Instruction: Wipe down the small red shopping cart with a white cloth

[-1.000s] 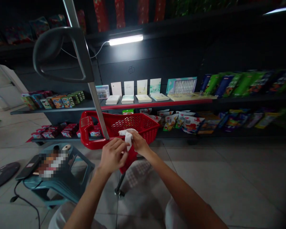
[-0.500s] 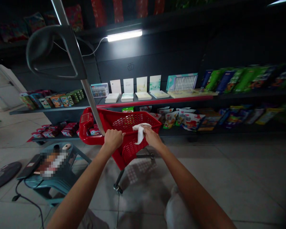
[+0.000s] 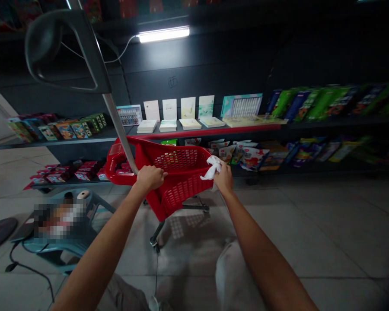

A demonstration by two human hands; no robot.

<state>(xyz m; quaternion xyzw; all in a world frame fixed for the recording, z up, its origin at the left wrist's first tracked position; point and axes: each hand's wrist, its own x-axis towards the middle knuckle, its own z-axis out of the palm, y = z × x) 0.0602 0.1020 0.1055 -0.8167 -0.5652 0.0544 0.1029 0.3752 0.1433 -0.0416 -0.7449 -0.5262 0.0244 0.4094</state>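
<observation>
A red plastic shopping basket (image 3: 178, 172) on wheels stands tilted on the tiled floor in front of me. My left hand (image 3: 151, 177) is closed over the basket's near rim, beside the grey pull-handle pole (image 3: 116, 125). My right hand (image 3: 223, 177) pinches a crumpled white cloth (image 3: 211, 167) against the basket's right-hand corner. The pole rises to a dark loop grip (image 3: 61, 49) at the upper left.
Dark shelves (image 3: 214, 129) along the back hold cards, boxes and snack packets under a strip light (image 3: 164, 33). A teal plastic stool (image 3: 81, 224) with small items stands at the left, with a cable (image 3: 29, 272) on the floor beside it. My knees show at the bottom.
My right hand slid the white cloth from the near rim rightwards to the basket's right corner. My left hand moved off the cloth and took hold of the rim. The view shifted slightly.
</observation>
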